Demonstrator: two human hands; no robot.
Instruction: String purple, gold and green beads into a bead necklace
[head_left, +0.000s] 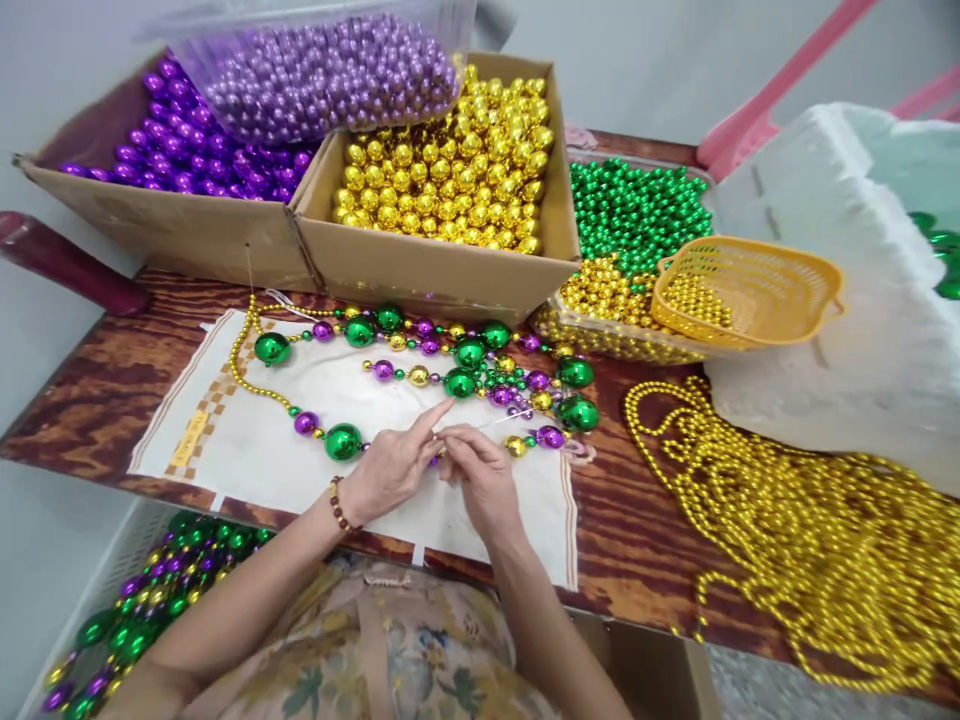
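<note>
My left hand [394, 462] and my right hand [480, 472] meet over a white cloth [255, 440] at the near middle of the wooden table [615, 520]. Both pinch the end of a bead strand [420, 350] of green, purple and gold balls that loops across the cloth. The left forefinger points out toward a green ball [459, 382]. A thin thread runs from my right fingers to a gold bead [515, 446] and a purple bead [550, 436]. A beaded bracelet sits on my left wrist.
Behind the cloth stand cardboard boxes of purple balls [180, 140] and gold balls [450, 150], with a clear bag of purple beads [330, 70] on top. Green beads [637, 210], a yellow basket [742, 290], a white foam box [847, 260], gold strands [810, 530] lie right. Finished strands [150, 600] lie lower left.
</note>
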